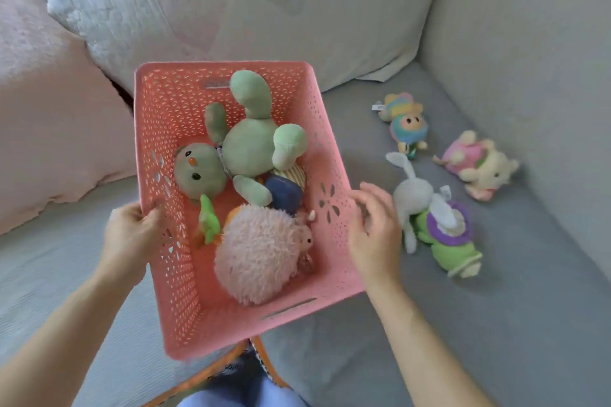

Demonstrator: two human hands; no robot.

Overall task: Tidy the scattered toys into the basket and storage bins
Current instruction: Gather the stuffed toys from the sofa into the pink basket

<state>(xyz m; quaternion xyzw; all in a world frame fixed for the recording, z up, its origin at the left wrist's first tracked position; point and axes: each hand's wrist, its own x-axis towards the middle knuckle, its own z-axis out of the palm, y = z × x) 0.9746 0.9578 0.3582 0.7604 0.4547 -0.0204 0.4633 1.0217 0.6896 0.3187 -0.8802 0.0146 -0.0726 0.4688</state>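
From the head camera, a grey sofa seat (496,324) fills the lower part of the view, with its grey back (529,43) rising at 2 o'clock. A pink cushion (43,116) leans at 9 o'clock and a pale quilted pillow (264,10) at 12 o'clock.

The pink perforated basket (165,129) sits in the centre. The left hand (132,235) grips its left rim at 8 o'clock, fingers curled over the edge. The right hand (373,228) is beside the right wall at 3 o'clock, fingers loosely spread and holding nothing; motion blur makes it unclear whether it touches the basket.

Inside lie a green plush doll (251,145), a fluffy pink hedgehog (258,258), a small bright green toy (208,218) and a dark blue and striped toy (284,188), largely covered by the others.

On the seat at 3 o'clock lie a white bunny (413,198), touching a green and purple plush (449,241), a pastel rainbow plush (406,122) and a pink and cream plush (479,165).

An orange-edged object (211,370) at 6 o'clock is mostly hidden beneath the basket.
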